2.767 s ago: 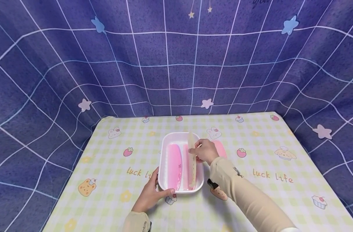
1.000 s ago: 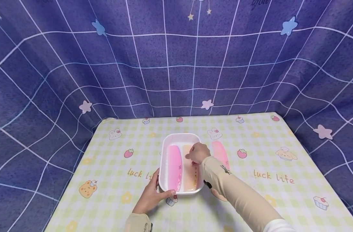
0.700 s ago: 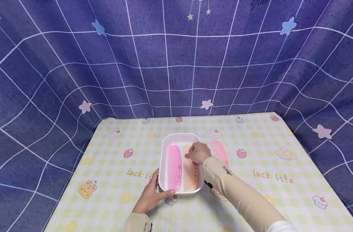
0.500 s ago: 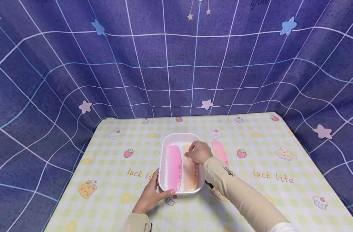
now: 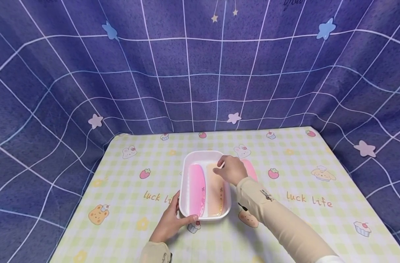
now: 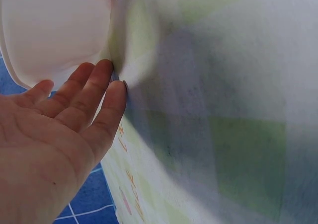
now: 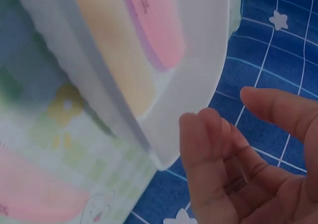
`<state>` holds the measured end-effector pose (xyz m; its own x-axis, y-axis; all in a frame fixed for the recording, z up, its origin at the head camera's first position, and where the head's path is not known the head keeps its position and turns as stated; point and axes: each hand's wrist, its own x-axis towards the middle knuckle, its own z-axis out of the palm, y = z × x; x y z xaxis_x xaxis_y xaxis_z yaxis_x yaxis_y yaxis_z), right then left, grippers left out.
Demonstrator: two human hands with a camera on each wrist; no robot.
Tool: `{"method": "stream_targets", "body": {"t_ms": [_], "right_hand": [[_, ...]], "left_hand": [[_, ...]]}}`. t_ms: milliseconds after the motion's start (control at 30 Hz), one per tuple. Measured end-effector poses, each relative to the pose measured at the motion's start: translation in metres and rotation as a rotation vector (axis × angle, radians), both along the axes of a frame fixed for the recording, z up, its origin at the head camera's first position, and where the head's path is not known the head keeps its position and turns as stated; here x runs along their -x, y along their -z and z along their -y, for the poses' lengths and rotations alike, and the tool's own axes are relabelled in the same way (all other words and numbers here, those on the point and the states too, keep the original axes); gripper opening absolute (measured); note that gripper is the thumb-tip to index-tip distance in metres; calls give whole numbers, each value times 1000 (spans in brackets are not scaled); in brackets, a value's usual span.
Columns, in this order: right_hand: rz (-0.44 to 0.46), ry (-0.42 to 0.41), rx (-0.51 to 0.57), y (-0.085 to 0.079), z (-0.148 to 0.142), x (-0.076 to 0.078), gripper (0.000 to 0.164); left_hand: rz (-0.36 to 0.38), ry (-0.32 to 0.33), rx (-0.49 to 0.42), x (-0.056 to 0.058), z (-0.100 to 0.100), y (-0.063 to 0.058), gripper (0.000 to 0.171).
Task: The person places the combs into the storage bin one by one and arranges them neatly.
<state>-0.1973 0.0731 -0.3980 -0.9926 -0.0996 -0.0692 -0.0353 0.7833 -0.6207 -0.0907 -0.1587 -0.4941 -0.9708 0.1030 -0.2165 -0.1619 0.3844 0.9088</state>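
A white plastic tub (image 5: 204, 156) stands on the table, with a bright pink comb (image 5: 196, 190) lying along its left half. On its right half lies a translucent yellowish comb (image 5: 214, 193), looking peach-coloured over the pink comb under it. My left hand (image 5: 171, 221) holds the tub at the near left corner, thumb over the rim; the left wrist view shows its fingers (image 6: 82, 100) along the outer wall. Over the tub's right edge hovers my right hand (image 5: 233, 171), its thumb and fingers apart in the right wrist view, nothing between them.
Right of the tub, a further pink comb (image 5: 250, 169) lies on the table, partly covered by the right hand. A green-checked tablecloth (image 5: 121, 233) with cartoon prints covers the table. Behind and at the sides hangs a blue gridded curtain (image 5: 203, 87).
My right hand has lowered the yellowish comb flat into the tub, let go of it, and moved up and to the right. The left hand has kept its place on the tub.
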Motion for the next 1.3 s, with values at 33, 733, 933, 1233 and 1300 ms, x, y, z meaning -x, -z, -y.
{"method": "stream_targets", "body": {"t_ms": [33,733,933,1233,1300], "right_hand": [[-18,-5,-7,0,-2,0,18],[-39,100,-25,6,-59,9,28],[-17,135,-44,17,-73,11,31],[81,192,-74,33,-85,13,41],[102,205,-82,36,-87,14,44]], "left_hand": [[3,0,-1,0,0,0,110],[2,5,44,0,0,0,112],[2,7,42,0,0,-1,112],[-2,9,46,0,0,-1,111],[-1,9,39,0,0,-2,111]]}}
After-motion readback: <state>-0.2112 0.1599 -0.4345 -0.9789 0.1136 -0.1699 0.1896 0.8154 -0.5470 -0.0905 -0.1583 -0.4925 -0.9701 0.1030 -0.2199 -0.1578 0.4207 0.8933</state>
